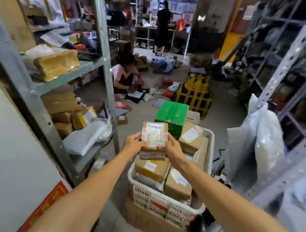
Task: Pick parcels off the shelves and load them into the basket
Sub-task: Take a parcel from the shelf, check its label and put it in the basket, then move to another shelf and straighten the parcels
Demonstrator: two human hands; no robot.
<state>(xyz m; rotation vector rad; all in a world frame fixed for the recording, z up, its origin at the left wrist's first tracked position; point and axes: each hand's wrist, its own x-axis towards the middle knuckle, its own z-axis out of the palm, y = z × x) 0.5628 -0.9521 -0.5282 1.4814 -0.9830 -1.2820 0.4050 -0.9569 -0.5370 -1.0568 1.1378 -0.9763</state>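
As curled fingers [170, 137] and thumbs clamp its sides and white label, the left hand [134, 144] and right hand [172, 150] grip a small cardboard parcel [154, 134] at centre frame, just above the white plastic basket [161, 204], which is heaped with cardboard boxes [151, 167] and a green carton [172, 114]. Metal shelves [70, 75] holding more parcels fill the left of the frame.

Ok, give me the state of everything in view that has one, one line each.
small parcel, sealed, label up, held above the basket.
left hand, grips the small parcel's left side.
right hand, grips its right side.
basket, piled full of parcels, sitting on a cardboard box.
green box, closed, standing at the basket's far end.
grey mailer bag, lying on the lower shelf.
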